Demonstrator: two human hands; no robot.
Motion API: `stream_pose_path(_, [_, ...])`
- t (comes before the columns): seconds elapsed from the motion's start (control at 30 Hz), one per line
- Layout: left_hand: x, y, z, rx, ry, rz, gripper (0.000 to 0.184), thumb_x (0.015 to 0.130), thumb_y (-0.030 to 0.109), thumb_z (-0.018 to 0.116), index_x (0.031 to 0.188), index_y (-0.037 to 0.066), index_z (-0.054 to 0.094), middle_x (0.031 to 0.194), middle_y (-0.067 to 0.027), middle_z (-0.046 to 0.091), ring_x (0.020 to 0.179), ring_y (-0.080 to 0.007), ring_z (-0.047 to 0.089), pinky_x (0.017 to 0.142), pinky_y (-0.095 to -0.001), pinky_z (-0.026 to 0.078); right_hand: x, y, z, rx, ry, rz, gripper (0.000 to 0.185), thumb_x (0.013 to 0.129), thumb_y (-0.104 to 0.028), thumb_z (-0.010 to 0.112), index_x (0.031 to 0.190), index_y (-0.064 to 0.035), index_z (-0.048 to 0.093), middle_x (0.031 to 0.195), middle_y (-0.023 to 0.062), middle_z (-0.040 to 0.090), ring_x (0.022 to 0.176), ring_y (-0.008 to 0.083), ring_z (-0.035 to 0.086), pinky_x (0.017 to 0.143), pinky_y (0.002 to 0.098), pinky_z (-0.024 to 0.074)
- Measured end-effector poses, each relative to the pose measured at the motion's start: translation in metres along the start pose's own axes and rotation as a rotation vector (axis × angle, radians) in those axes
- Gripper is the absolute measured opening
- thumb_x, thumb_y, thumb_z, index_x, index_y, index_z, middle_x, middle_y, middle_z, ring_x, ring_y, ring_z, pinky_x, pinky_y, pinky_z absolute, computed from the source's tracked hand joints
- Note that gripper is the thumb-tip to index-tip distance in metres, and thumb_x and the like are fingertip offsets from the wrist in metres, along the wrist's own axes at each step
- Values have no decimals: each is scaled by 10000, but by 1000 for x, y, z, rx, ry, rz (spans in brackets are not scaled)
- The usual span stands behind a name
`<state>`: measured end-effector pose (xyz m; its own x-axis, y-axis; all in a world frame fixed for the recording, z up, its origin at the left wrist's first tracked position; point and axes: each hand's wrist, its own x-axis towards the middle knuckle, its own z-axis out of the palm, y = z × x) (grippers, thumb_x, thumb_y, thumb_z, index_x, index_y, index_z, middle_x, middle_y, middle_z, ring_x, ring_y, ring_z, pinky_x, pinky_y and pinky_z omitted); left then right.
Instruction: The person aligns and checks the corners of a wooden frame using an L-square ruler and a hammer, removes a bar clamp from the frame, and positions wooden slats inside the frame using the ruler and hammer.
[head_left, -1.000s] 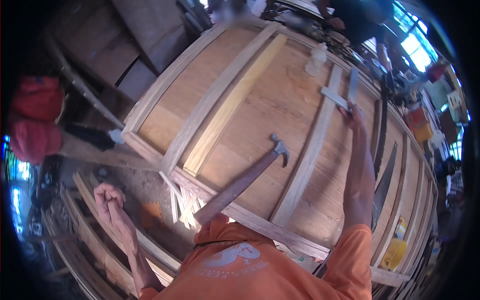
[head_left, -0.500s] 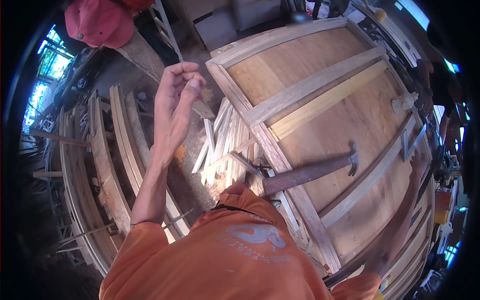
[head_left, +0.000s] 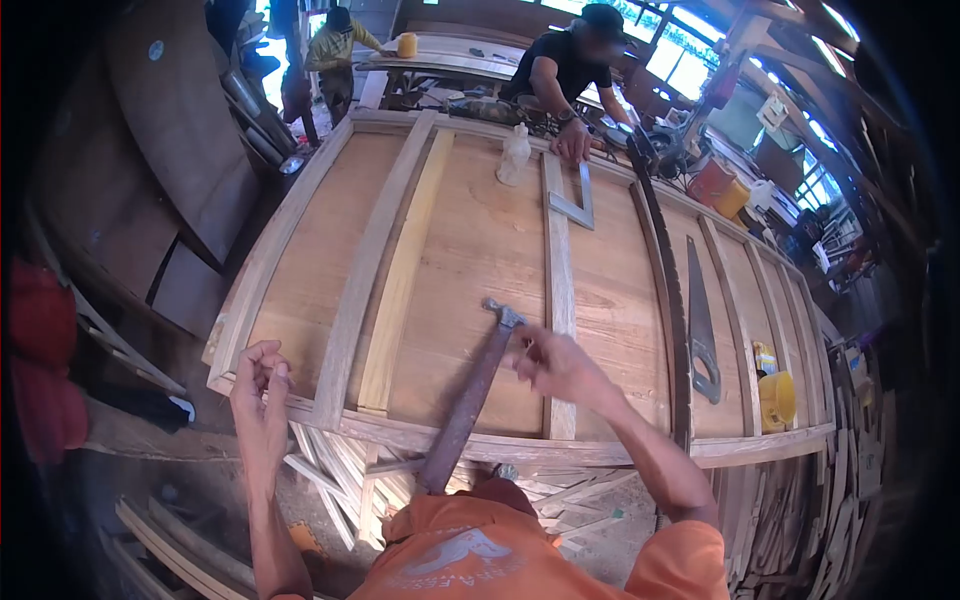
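Note:
My left hand (head_left: 262,390) is raised at the frame's near left corner, fingers curled in toward the thumb; anything inside is too small to make out. My right hand (head_left: 550,365) hovers over the panel beside the hammer's head, its fingers bent and apart, with nothing visible in them. The hammer (head_left: 470,400) lies across the near edge of the wooden framed panel (head_left: 480,240), handle toward my body. A metal square (head_left: 573,210) rests on a crosspiece (head_left: 560,300) farther back. Left of the hammer runs a yellowish strip (head_left: 405,280).
Across the panel a co-worker (head_left: 560,75) has a hand (head_left: 573,140) at the square's far end. A clear bottle (head_left: 514,157), a handsaw (head_left: 700,320), a long dark bar (head_left: 670,270) and a yellow container (head_left: 776,400) are on the panel. Another person (head_left: 335,55) stands farther back.
My right hand has left the square and come back toward the hammer. My left hand, still curled, is lower at the panel's corner. The view has turned, bringing the co-worker into sight.

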<state>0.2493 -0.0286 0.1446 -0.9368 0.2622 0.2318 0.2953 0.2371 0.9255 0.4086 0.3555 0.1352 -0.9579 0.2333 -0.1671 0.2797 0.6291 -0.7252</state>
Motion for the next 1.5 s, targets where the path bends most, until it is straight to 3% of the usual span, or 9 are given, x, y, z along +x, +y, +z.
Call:
stream_pose_path(0.23, [2,-16,-5,-49,-91,8,297,1068,8,542,1365,13,557,890,6,524,804,-85,501,746,-251,439,-33,-35,65,-136,-90,148,980,1011,-417,724,1587,164,184,779,304,687,744,427,722,693,511,515])
stream_pose_path(0.4, [3,-16,-1,-109,-51,-12,308,1078,2,516,1385,14,545,913,3,515,816,-83,488,753,-243,437,-34,-55,46,-162,-35,153,912,1024,-391,708,1516,238,268,752,319,654,760,480,706,708,554,521])
stream_pose_path(0.73, [4,-40,-39,-127,-35,9,294,1082,8,473,1365,7,556,902,5,501,826,-77,488,754,-255,437,-44,-67,30,-123,26,179,929,1004,-439,732,1606,114,290,954,270,756,845,360,748,777,439,561])
stream_pose_path(1.0, [22,-24,-42,-139,5,126,452,1023,-94,486,1461,-17,565,1137,-90,676,1019,-131,625,1008,-266,493,-55,-63,72,145,268,160,735,1016,-276,740,1562,92,413,1097,215,756,911,266,742,790,396,572])
stream_pose_path(1.17, [49,4,-31,-48,-130,3,548,1008,-87,543,1549,-13,504,986,-68,691,765,-90,625,724,-239,536,-57,-30,107,406,663,47,482,1047,-115,670,1474,61,531,1102,105,710,858,149,681,737,304,557])
stream_pose_path(1.3, [135,30,-11,150,-184,234,584,1050,-25,544,1616,46,424,839,-30,595,621,-84,543,553,-269,482,-65,-30,126,724,781,97,269,1085,-84,584,1344,-15,612,917,-9,587,727,35,530,593,202,446])
stream_pose_path(1.4, [252,40,-1,309,-171,376,524,1082,54,531,1585,-27,405,797,-84,600,604,-159,573,571,-343,499,-59,-18,147,798,771,87,276,1076,-83,593,1336,9,600,846,-41,524,680,18,456,567,194,358])
stream_pose_path(1.43, [301,34,-1,488,-105,469,411,1053,78,507,1413,-109,444,787,-189,660,674,-316,668,646,-495,510,-59,-18,144,784,768,54,277,1070,-80,597,1333,9,601,837,-43,515,677,16,449,565,195,345])
stream_pose_path(1.5, [376,31,0,730,36,319,439,927,37,590,1310,-159,503,960,-325,731,913,-486,734,781,-536,566,-66,-12,141,771,770,35,279,1064,-77,601,1330,9,602,827,-46,507,673,15,442,564,197,332])
